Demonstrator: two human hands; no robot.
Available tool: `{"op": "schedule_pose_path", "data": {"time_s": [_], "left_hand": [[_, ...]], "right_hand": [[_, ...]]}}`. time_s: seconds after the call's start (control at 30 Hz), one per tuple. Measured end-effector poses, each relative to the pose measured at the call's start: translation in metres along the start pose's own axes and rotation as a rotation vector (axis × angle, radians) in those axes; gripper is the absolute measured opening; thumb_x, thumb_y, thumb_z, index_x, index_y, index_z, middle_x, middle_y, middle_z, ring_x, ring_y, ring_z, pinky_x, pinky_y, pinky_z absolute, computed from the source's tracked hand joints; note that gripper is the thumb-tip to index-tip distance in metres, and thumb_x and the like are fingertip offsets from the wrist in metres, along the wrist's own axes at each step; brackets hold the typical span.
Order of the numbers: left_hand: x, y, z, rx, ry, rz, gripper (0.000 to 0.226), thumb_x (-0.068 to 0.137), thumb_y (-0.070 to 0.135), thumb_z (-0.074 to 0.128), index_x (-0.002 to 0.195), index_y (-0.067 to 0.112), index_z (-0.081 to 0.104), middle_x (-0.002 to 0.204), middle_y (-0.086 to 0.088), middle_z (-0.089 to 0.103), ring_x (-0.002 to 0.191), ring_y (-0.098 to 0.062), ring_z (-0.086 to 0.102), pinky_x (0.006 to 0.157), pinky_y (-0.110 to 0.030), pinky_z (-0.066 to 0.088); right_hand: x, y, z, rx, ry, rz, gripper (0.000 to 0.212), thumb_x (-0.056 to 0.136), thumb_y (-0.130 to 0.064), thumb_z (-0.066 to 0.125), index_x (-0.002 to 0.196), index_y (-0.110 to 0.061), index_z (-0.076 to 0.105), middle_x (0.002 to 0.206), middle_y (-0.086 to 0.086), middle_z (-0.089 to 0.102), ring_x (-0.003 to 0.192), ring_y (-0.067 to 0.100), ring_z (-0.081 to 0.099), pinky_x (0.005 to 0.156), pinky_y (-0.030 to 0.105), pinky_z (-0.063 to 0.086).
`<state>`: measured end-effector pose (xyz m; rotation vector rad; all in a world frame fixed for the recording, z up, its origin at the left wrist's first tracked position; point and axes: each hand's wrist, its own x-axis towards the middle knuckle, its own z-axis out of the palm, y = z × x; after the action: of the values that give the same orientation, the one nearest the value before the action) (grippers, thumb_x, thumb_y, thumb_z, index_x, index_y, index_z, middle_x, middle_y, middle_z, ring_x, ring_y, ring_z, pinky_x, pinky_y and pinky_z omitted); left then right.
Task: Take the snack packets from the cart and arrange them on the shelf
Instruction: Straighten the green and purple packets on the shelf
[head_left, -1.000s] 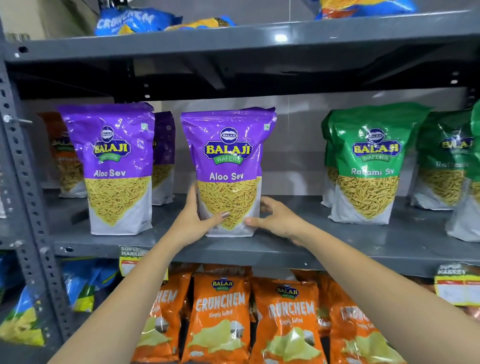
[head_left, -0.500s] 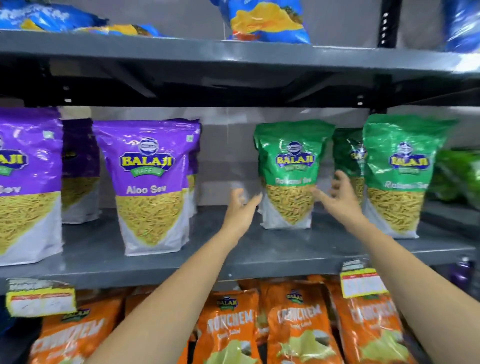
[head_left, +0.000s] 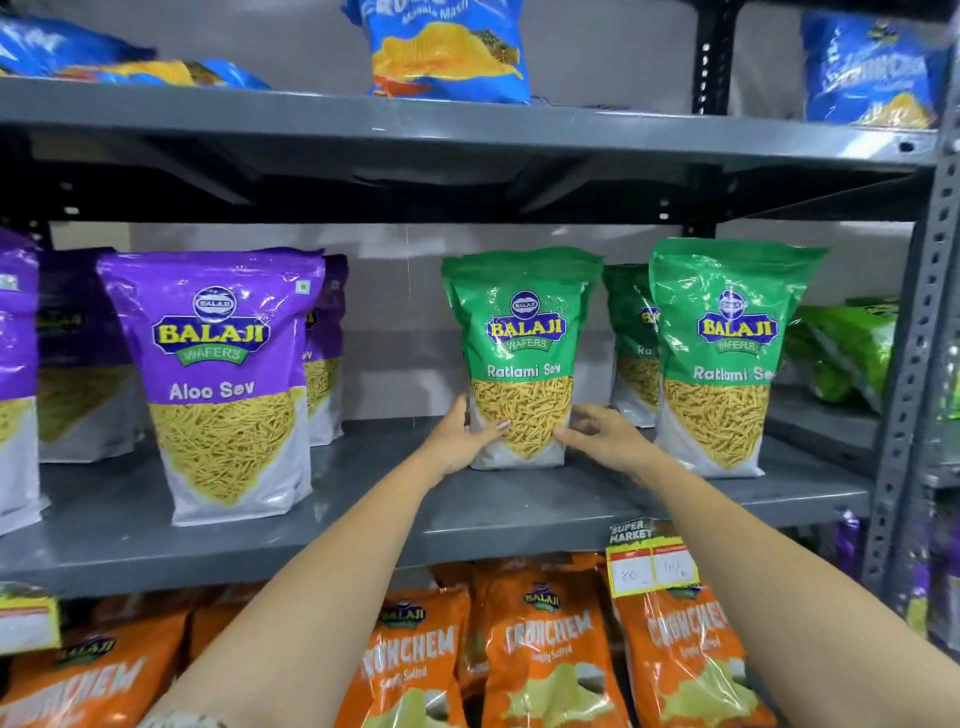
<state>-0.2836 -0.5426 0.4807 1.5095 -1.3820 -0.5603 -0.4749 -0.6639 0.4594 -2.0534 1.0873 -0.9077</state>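
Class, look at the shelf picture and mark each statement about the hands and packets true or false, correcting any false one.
1. Both hands are on a green packet. True: the left hand and right hand press the sides of the green packet.
2. That packet lies flat. False: it stands upright on the middle shelf.
3. The purple packet stands to the left of the hands. True.
4. The packets below the middle shelf are blue. False: the orange packets are there; the blue packets are on the top shelf.
5. The price tag hangs under the purple packet. False: it hangs on the shelf's right part.
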Motion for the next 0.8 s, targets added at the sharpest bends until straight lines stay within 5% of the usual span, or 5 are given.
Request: {"op": "schedule_pose_path", "data": {"time_s": [0.8], "left_hand": [[-0.029,-0.012,0.001,0.036,0.003,0.109,0.066,0.089,0.039,0.061,0.145,0.031,0.027,0.145,0.006,0.048,0.133,-0.019,0.046,0.095,-0.028,0.039]], "right_hand": [[-0.056,-0.005,-0.004,0.094,0.011,-0.036,0.05,0.08,-0.043,0.069,0.122,-0.019,0.055,0.107,0.004,0.069,0.105,0.019,0.064,0.101,0.046,0.048]]}}
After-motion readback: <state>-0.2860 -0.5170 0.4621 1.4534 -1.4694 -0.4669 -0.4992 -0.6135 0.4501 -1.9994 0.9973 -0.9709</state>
